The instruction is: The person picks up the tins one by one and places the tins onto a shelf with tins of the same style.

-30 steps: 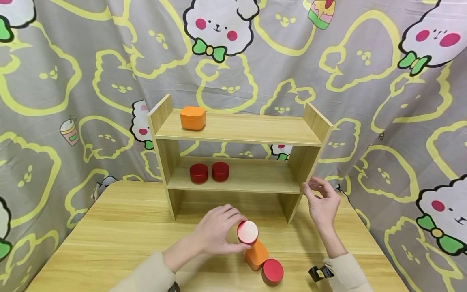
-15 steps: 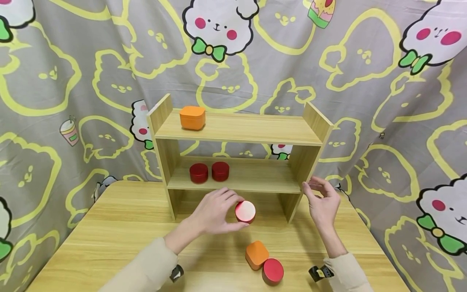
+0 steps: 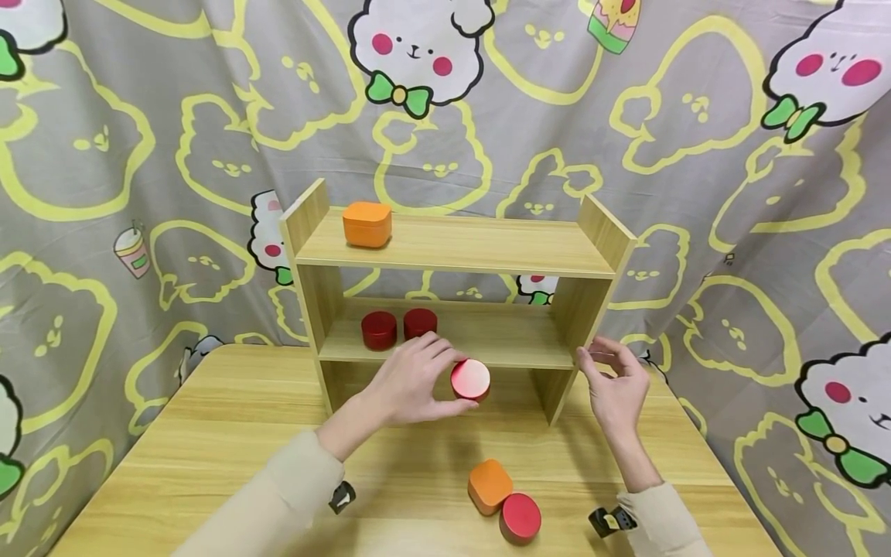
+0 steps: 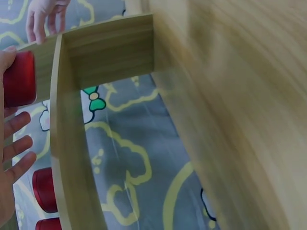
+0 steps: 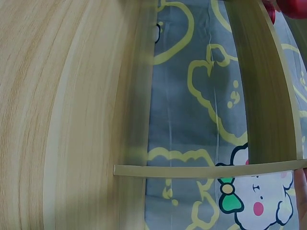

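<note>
My left hand (image 3: 411,381) pinches a round red tin (image 3: 470,380) between thumb and fingers, in front of the middle board of a wooden shelf (image 3: 452,267). The left wrist view shows this red tin (image 4: 20,79) at the left edge, level with the board. Two more red tins stand side by side on that board, one (image 3: 379,331) left of the other (image 3: 421,322); fingers overlap the second. At the shelf's right upright my right hand (image 3: 616,387) touches its edge with bent fingers and grips nothing loose. An orange box (image 3: 367,225) sits on the top board's left end.
On the table (image 3: 188,456) near the front, another orange box (image 3: 490,486) touches another red tin (image 3: 520,519). A patterned curtain (image 3: 209,139) hangs behind the shelf and along both sides.
My left hand has lifted the red tin from above the orange box on the table, up and away toward the shelf's middle board. My right hand has stayed put.
</note>
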{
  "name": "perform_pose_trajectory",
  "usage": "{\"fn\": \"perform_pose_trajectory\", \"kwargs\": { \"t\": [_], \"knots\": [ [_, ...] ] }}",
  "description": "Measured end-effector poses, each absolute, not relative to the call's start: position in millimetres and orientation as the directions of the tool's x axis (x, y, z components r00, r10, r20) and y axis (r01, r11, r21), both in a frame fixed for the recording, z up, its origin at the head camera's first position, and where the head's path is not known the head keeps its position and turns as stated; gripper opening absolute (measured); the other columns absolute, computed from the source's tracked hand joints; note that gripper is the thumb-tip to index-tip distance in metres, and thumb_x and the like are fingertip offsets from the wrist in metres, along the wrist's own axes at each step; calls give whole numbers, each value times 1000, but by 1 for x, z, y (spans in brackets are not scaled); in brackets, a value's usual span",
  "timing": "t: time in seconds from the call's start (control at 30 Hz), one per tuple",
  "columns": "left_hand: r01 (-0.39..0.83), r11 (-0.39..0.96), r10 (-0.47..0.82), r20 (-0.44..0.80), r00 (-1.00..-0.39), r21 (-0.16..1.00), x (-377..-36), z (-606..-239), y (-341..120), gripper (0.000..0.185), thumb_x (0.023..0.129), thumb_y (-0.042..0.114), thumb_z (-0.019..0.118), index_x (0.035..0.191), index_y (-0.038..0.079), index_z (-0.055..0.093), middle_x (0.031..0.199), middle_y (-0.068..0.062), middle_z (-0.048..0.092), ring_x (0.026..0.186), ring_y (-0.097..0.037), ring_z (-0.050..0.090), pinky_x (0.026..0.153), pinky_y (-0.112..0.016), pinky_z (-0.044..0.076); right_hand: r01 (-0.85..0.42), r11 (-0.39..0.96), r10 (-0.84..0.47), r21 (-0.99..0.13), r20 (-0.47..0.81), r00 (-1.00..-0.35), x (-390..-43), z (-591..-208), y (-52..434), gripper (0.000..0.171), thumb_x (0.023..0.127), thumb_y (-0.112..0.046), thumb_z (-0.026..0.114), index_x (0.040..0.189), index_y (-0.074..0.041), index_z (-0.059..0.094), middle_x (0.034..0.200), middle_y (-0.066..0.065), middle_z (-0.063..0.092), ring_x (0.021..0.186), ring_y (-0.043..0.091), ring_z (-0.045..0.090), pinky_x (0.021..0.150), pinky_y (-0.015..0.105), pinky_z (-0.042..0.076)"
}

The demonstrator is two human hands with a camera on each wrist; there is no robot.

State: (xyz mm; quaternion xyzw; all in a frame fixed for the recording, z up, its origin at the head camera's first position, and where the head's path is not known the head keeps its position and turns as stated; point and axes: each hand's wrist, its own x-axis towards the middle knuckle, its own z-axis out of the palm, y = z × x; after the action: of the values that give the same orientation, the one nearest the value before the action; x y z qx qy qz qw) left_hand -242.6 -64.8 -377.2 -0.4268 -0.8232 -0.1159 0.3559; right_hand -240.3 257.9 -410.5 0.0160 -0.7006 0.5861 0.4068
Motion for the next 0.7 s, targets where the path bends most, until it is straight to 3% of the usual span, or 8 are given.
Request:
{"fn": "perform_pose_trajectory", "kwargs": {
  "t": [0.37, 0.53, 0.7],
  "knots": [
    [768, 630, 619, 675, -403, -119, -255, -356, -65, 58, 76, 63, 86, 109, 17, 74, 100, 4, 75, 93, -16, 67, 79, -31, 59, -483, 317, 469, -816, 578, -668, -243, -413, 258, 26, 86, 7, 80, 111, 7, 75, 85, -23, 69, 77, -10, 67, 60, 7, 52],
    [762, 637, 634, 641, -432, -116, -265, -349, -69, 57, 78, 63, 85, 110, 17, 74, 102, 4, 75, 98, -19, 70, 88, -35, 61, -496, 313, 459, -810, 586, -668, -242, -412, 258, 25, 86, 5, 81, 110, 5, 76, 85, -23, 70, 77, -10, 68, 60, 7, 53],
    [765, 629, 647, 636, -421, -134, -272, -342, -71, 56, 79, 63, 84, 110, 17, 73, 104, 2, 75, 101, -21, 72, 94, -38, 60, -497, 313, 456, -809, 588, -668, -241, -411, 259, 24, 86, 5, 81, 110, 5, 76, 85, -23, 70, 76, -9, 68, 60, 8, 53]
  ]
}}
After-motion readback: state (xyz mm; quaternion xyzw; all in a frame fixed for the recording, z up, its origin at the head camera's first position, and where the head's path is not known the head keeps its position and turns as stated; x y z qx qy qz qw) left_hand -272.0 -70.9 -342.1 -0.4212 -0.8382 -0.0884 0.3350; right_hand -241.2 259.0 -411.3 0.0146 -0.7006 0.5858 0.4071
